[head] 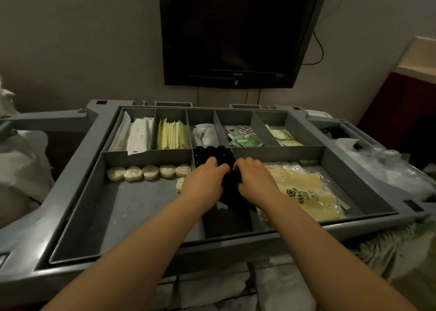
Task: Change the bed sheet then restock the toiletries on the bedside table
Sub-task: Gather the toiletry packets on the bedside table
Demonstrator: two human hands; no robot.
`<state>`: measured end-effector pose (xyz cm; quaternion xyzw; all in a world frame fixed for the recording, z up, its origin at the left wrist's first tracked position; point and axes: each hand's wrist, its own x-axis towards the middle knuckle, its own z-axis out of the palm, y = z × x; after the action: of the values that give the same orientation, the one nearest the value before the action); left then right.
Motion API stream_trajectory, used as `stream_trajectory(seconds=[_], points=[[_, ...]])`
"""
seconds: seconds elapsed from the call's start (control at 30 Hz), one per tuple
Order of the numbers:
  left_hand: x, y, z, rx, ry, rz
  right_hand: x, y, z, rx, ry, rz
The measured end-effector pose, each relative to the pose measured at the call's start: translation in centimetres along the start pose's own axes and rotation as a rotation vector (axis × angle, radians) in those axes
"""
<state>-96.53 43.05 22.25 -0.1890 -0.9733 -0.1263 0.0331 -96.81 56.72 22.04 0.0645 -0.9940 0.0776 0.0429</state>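
— Where are your hands now?

— Your left hand (204,179) and your right hand (253,178) are both in the narrow middle compartment of the grey cart tray (77,212). Their fingers curl around the small black bottles (213,153) that stand there; which bottle each hand grips, I cannot tell.

— And what lies around them?

— The round wrapped soaps (148,172) lie in a row in the compartment to your left. The yellow packets (304,194) lie to your right. A dark television (238,30) hangs on the wall behind.
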Motion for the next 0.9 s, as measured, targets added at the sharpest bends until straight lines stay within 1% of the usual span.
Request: stream_trajectory(seconds=[0.1, 0.3, 0.47, 0.63, 0.77, 0.83, 0.9], points=[[0.5, 0.2, 0.3, 0.031, 0.075, -0.016, 0.2, 0.6, 0.3, 0.075, 0.043, 0.035], [0.1, 0.4, 0.6, -0.096, 0.207, -0.167, -0.2, 1.2, 1.0, 0.19, 0.047, 0.071], [-0.8, 0.3, 1.1, 0.037, 0.143, -0.295, -0.2, 1.2, 1.2, 0.19, 0.036, 0.118], [0.9, -0.2, 1.5, 0.031, 0.034, -0.329, 0.1, 0.8, 0.9, 0.177, -0.001, 0.146], [0.7, -0.9, 1.5, -0.038, -0.001, -0.291, -0.2, 0.4, 0.2, 0.215, 0.01, 0.169], [-0.1, -1.6, 0.8, -0.06, -0.001, -0.249, 0.1, -0.8, -0.6, 0.225, 0.065, 0.124], [-1.2, -2.8, -0.5, -0.038, 0.016, -0.248, 0.6, -3.2, -1.4, 0.218, 0.11, 0.035]])
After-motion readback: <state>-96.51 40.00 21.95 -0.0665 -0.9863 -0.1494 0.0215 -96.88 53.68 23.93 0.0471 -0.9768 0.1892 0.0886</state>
